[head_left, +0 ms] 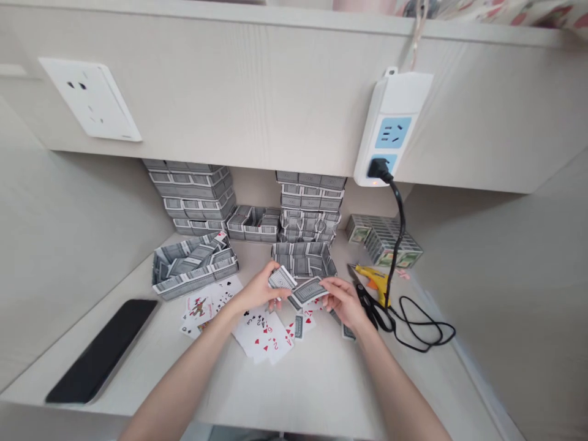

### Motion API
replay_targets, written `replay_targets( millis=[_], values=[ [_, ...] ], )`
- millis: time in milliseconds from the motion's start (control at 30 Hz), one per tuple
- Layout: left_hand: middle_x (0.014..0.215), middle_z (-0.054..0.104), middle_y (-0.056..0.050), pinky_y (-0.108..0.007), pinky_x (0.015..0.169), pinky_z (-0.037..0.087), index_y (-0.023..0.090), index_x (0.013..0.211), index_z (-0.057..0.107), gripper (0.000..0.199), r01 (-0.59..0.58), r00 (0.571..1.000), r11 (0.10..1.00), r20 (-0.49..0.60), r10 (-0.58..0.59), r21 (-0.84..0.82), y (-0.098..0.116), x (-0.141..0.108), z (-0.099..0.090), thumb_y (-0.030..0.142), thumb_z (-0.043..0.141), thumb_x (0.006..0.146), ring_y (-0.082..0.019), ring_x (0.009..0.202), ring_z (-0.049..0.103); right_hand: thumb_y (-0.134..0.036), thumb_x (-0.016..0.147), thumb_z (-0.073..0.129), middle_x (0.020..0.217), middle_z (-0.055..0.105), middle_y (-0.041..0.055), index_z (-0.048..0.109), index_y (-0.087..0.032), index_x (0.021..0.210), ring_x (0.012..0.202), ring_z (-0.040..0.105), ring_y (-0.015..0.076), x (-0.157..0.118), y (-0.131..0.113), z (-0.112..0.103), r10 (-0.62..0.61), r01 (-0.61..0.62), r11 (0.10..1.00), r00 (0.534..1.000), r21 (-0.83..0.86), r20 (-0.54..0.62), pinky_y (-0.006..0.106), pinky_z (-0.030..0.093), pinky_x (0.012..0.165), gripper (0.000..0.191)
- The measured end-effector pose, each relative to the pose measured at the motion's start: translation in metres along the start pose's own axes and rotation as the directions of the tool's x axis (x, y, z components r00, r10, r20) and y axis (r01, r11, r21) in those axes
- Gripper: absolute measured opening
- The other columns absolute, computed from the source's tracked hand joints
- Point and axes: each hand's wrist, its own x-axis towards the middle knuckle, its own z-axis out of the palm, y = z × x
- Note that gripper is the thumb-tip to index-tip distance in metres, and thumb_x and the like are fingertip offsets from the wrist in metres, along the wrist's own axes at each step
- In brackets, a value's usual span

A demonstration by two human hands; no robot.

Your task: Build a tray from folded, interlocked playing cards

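Head view: red "2" card (276, 347)

I count two hands of mine, a left hand (261, 288) and a right hand (343, 301). Before me are two stacks, a left stack (195, 187) and a right stack (312, 199), plus three single trays: a filled tray (199, 278), a middle tray (250, 231) and a front tray (301, 250). I see one glue gun (377, 283), one pair of scissors (366, 300), one phone (103, 350), one wall socket (98, 101), one power strip (407, 90) and one plug (379, 168). The loose cards (260, 344) overlap too much for me to count.

Face-up cards (261, 340): red 6, 2, A; black 2, probably 3; red heart signs.
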Motion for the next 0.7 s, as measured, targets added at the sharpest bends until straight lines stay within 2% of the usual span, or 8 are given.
replay_targets(
  millis=[67,133,200,267,367,500,700],
  values=[
    [0.060,0.058,0.006,-0.016,0.032,0.036,0.020,0.096,0.036,0.048,0.021,1.000,1.000,0.015,-0.021,0.015,-0.005,-0.002,-0.004,0.042,0.065,0.065,-0.010,0.041,0.055,-0.033,0.063,0.071,0.049,0.058,-0.0036,0.061,-0.017,0.089,0.038,0.052,0.0088,-0.001,-0.001,0.000,-0.030,0.030,1.000,0.999,0.005,-0.030,0.018,0.042,0.037,0.033],
    [0.060,0.059,0.004,-0.015,0.030,0.033,0.018,0.096,0.041,0.045,0.044,0.999,0.998,0.021,-0.045,0.041,-0.008,-0.004,-0.006,0.043,0.064,0.066,-0.009,0.041,0.055,-0.030,0.062,0.072,0.055,0.059,-0.0050,0.055,-0.020,0.107,0.042,0.056,0.0098,-0.001,-0.001,0.002,-0.055,0.057,0.998,0.995,0.012,-0.082,0.019,0.045,0.040,0.049],
    [0.059,0.060,0.003,-0.014,0.029,0.031,0.017,0.097,0.045,0.046,0.077,0.997,0.995,0.017,-0.079,0.067,-0.010,-0.005,-0.007,0.045,0.065,0.065,-0.009,0.040,0.054,-0.029,0.061,0.073,0.061,0.062,-0.0043,0.049,-0.022,0.116,0.049,0.061,0.0121,0.000,0.001,0.004,-0.056,0.056,0.998,0.989,0.001,-0.136,0.020,0.049,0.046,0.060],
    [0.058,0.060,0.003,-0.014,0.028,0.031,0.017,0.100,0.048,0.049,0.104,0.994,0.991,0.019,-0.106,0.086,-0.012,-0.006,-0.005,0.046,0.065,0.064,-0.008,0.038,0.052,-0.031,0.060,0.074,0.067,0.065,-0.0010,0.054,-0.019,0.109,0.055,0.064,0.0145,0.001,0.005,0.005,-0.031,0.027,0.999,0.987,-0.028,-0.156,0.023,0.052,0.051,0.055],
    [0.058,0.059,0.004,-0.015,0.029,0.033,0.017,0.103,0.049,0.052,0.101,0.994,0.989,0.029,-0.105,0.108,-0.016,-0.006,-0.002,0.047,0.065,0.064,-0.007,0.035,0.050,-0.035,0.059,0.073,0.072,0.068,0.0038,0.061,-0.015,0.094,0.059,0.066,0.0172,0.002,0.013,0.009,0.022,-0.031,0.996,0.994,-0.084,-0.112,0.026,0.054,0.055,0.041],
    [0.058,0.058,0.005,-0.016,0.029,0.034,0.017,0.102,0.051,0.052,0.082,0.996,0.986,0.024,-0.086,0.144,-0.021,-0.004,0.000,0.046,0.066,0.062,-0.007,0.034,0.046,-0.037,0.061,0.072,0.070,0.069,0.0041,0.063,-0.014,0.095,0.058,0.065,0.0181,0.000,0.018,0.011,0.051,-0.057,0.990,0.998,-0.131,-0.049,0.030,0.055,0.056,0.042],
    [0.057,0.058,0.004,-0.016,0.029,0.033,0.017,0.102,0.052,0.051,0.081,0.997,0.984,-0.001,-0.082,0.161,-0.024,-0.004,-0.003,0.049,0.064,0.064,-0.007,0.035,0.046,-0.037,0.064,0.071,0.072,0.069,0.0048,0.062,-0.016,0.097,0.060,0.066,0.0186,0.001,0.014,0.006,-0.042,0.024,0.993,0.988,-0.120,-0.145,0.029,0.054,0.058,0.040]
  ],
)
